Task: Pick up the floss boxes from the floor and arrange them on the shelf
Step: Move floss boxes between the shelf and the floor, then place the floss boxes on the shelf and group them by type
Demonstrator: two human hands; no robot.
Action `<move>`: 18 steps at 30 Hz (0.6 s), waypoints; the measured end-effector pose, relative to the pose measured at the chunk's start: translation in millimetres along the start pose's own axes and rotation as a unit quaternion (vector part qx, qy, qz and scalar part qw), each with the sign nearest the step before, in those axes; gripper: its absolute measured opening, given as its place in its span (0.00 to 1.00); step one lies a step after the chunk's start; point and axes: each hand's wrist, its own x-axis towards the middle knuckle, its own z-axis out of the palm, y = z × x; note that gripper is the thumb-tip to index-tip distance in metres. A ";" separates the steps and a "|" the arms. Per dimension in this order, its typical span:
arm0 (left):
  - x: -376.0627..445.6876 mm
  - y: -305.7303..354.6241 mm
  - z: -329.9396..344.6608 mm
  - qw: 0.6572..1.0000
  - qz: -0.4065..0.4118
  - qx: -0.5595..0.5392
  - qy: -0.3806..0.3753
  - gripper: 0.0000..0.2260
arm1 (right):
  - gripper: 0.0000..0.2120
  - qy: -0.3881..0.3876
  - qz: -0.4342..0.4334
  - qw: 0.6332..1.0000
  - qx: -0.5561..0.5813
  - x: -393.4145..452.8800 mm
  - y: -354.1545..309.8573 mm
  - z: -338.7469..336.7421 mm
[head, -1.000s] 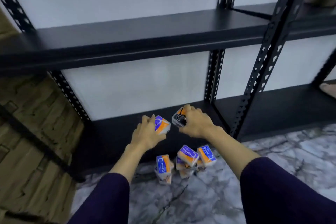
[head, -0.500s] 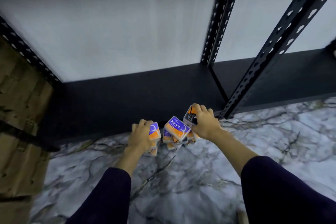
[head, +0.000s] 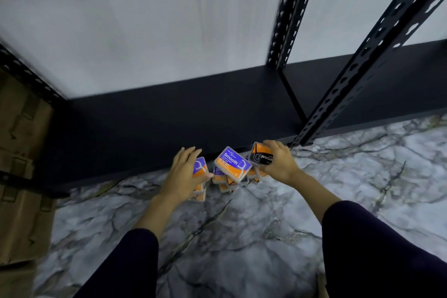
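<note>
Floss boxes (head: 227,178): small pile, orange and purple, on the marble floor (head: 254,237) just before the front edge of the bottom shelf (head: 169,116). Topmost box (head: 232,164) tilted, marked "Smooth".
Black-and-orange box (head: 261,157): held in the right hand (head: 278,164), fingers curled round it, above the pile's right side.
Purple-and-orange box (head: 200,167): under the left hand (head: 185,172), thumb against its near edge, fingers nearly straight over it; grip partly hidden.
Shelf: black, bare, with perforated uprights (head: 370,55).
Cardboard cartons (head: 21,176): left of the shelf.
</note>
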 end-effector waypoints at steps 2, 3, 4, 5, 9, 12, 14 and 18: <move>5.3 10.0 0.1 1.000 0.020 -0.017 0.015 0.31 | 0.32 0.043 0.027 0.997 0.059 -0.3 3.2 -2.7; 8.5 15.9 0.6 0.999 0.029 -0.031 0.021 0.30 | 0.31 0.056 0.038 0.995 0.077 -0.6 5.9 -3.6; 11.6 22.1 1.0 0.998 0.040 -0.045 0.021 0.28 | 0.30 0.057 0.043 0.994 0.081 -1.3 8.6 -4.5; 14.9 27.7 1.8 0.997 0.053 -0.056 0.014 0.28 | 0.30 0.048 0.041 0.995 0.071 -1.8 11.8 -4.8; 26.4 45.4 4.1 0.989 0.090 -0.010 -0.113 0.36 | 0.31 0.006 0.026 1.000 -0.002 -5.7 16.8 -8.0; 35.9 54.7 7.3 0.976 0.111 0.102 -0.160 0.41 | 0.30 0.026 0.052 0.995 -0.087 -7.2 13.4 -10.9; 42.0 59.0 11.9 0.967 0.122 0.148 -0.169 0.41 | 0.32 0.024 0.051 0.990 -0.130 -6.9 13.2 -10.0; 50.2 62.2 18.3 0.960 0.142 0.185 -0.154 0.38 | 0.43 -0.007 0.025 0.995 -0.098 -0.3 11.5 -12.5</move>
